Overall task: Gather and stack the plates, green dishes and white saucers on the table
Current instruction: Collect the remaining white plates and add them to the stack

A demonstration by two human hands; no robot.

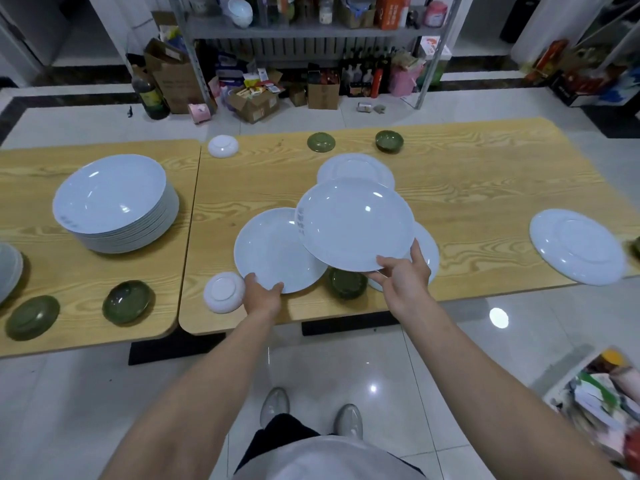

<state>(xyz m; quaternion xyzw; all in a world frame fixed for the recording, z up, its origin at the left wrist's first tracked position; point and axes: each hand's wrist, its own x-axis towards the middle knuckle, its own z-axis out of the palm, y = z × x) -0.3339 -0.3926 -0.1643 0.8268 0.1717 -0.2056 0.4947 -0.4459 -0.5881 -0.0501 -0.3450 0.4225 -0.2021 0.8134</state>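
My right hand grips the near rim of a white plate, held tilted above the right table. My left hand pinches the near rim of a second white plate lying on the table. Another plate is partly hidden under the lifted one, and an upside-down plate lies behind it. A tall stack of plates stands on the left table. Green dishes and white saucers are scattered about.
An upside-down plate overhangs the right table's near edge. More dishware sits at the far left edge. Two wooden tables meet at a narrow gap. Shelves, boxes and bottles line the floor behind; a box of clutter sits at lower right.
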